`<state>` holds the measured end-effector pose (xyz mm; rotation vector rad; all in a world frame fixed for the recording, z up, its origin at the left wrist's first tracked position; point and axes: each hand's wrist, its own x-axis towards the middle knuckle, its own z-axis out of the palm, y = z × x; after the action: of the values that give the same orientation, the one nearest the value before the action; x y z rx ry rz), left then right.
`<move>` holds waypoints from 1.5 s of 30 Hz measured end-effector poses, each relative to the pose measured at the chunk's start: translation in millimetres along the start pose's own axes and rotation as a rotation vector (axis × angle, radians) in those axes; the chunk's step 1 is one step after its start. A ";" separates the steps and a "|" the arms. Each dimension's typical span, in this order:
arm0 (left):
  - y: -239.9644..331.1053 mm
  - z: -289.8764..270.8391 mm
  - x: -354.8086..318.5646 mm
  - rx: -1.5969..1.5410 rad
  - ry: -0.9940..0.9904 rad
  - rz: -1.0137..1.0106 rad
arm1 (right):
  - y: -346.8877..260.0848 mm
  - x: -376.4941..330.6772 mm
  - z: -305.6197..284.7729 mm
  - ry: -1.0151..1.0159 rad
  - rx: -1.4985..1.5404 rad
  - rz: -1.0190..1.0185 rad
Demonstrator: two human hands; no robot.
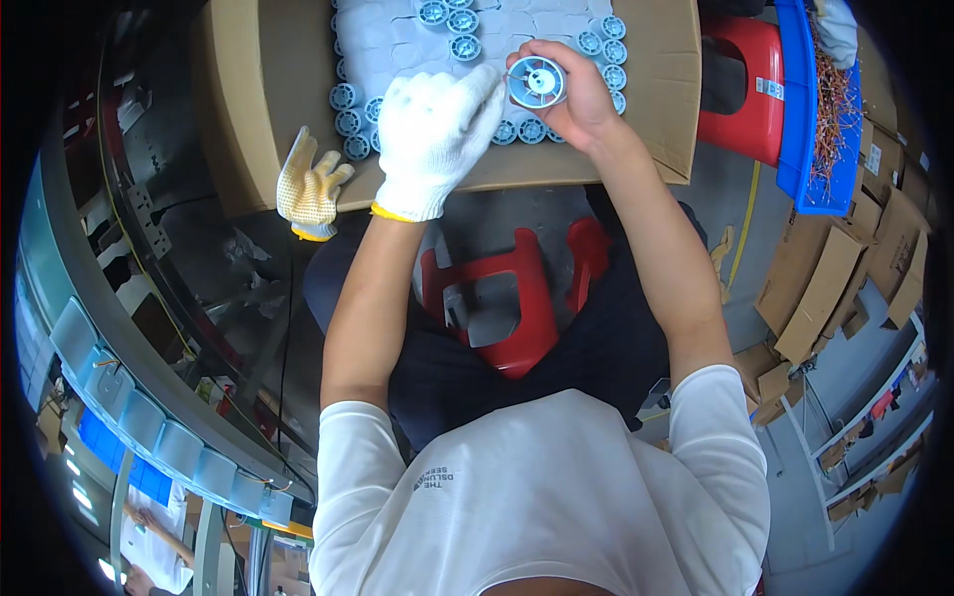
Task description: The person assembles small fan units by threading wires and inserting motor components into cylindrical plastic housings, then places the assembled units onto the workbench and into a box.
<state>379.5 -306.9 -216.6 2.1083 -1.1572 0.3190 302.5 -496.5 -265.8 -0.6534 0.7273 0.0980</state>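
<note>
The right hand [584, 107] has fingers closed around a round part [542, 83], over the carton's near side [527, 177]. Gloved left hand [429, 134]: fingers curled, pinching I cannot tell. Similar parts [464, 47] already stand inside; this one not yet.

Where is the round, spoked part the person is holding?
In the head view, the round part is at upper centre, in the bare right hand, right of the gloved left hand and over the open cardboard box.
</note>
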 end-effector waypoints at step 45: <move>-4.3 13.1 -1.0 -0.768 -0.170 -0.892 | 7.0 -5.9 19.3 -0.093 -0.030 -0.250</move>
<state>381.0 -313.6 -228.7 1.7273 -0.2328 -0.6300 307.3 -478.7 -254.8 -0.7584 0.5507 -0.0903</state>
